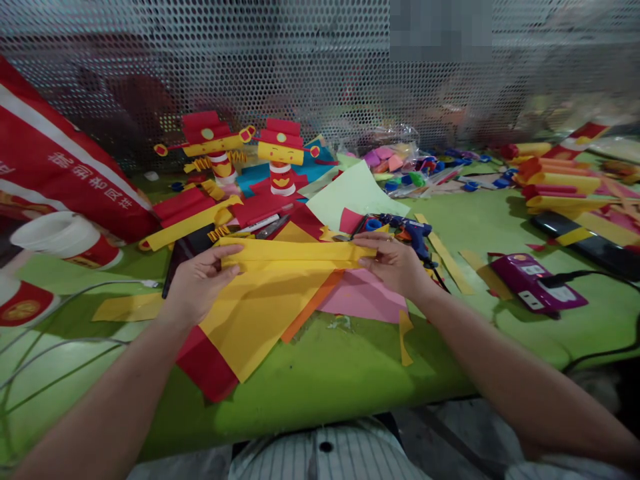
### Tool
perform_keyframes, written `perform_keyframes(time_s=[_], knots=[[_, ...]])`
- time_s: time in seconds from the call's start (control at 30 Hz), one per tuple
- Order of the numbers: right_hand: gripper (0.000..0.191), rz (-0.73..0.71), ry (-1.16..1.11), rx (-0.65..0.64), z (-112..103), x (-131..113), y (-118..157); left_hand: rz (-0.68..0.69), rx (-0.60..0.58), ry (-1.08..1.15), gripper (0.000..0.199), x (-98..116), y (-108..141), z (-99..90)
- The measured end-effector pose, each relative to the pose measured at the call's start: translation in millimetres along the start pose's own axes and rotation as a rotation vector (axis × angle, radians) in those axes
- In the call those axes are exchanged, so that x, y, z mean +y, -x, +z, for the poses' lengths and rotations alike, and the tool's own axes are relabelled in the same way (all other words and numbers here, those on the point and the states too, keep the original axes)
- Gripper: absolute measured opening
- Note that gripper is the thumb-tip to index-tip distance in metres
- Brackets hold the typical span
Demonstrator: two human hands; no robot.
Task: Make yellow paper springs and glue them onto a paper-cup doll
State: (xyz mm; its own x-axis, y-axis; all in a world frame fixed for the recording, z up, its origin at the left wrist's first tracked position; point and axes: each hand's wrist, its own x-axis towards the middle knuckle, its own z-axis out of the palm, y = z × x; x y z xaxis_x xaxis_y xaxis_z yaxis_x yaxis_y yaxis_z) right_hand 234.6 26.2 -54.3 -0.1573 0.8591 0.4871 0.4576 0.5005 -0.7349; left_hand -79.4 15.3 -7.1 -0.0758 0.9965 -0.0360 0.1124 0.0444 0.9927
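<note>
A folded yellow paper strip is stretched level between my two hands, above a stack of coloured paper. My left hand pinches its left end between thumb and fingers. At the right end, my right hand pinches it the same way. Beneath lie a larger yellow sheet, a red sheet, an orange edge and a pink sheet. Behind the strip stand two paper figures with red hats, one on the left and one on the right.
White and red paper cups and a red bag stand at the left. A blue glue gun lies behind my right hand. A purple power strip with a black cable sits at the right. A perforated metal panel rises behind the table.
</note>
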Motion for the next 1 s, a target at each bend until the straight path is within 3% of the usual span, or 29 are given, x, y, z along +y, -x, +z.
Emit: perform_keyframes(time_s=[0.1,0.23,0.47,0.67,0.87,1.0], knots=[[0.031,0.013,-0.024,-0.018,0.8,-1.2,0.9,0.021,-0.009,0.004,0.044,-0.8,0.2,0.2],[0.044,0.140,-0.123,-0.038,2.5,-4.2,1.6,0.048,-0.022,0.048,0.043,-2.0,0.4,0.7],[0.025,0.245,-0.142,-0.072,-1.0,-10.4,-1.5,0.010,-0.022,0.109,0.046,-2.7,-0.5,0.4],[0.038,0.341,-0.347,-0.197,-0.7,-17.9,-1.5,-0.088,0.034,0.236,0.037,2.0,-5.5,-1.4],[0.036,0.489,-0.474,-0.145,4.1,-24.8,-2.8,-0.155,0.026,0.230,0.022,9.5,-3.3,0.8],[0.038,0.551,-0.633,-0.133,4.7,-28.3,-4.3,-0.162,0.020,0.138,0.029,13.5,0.3,2.5]])
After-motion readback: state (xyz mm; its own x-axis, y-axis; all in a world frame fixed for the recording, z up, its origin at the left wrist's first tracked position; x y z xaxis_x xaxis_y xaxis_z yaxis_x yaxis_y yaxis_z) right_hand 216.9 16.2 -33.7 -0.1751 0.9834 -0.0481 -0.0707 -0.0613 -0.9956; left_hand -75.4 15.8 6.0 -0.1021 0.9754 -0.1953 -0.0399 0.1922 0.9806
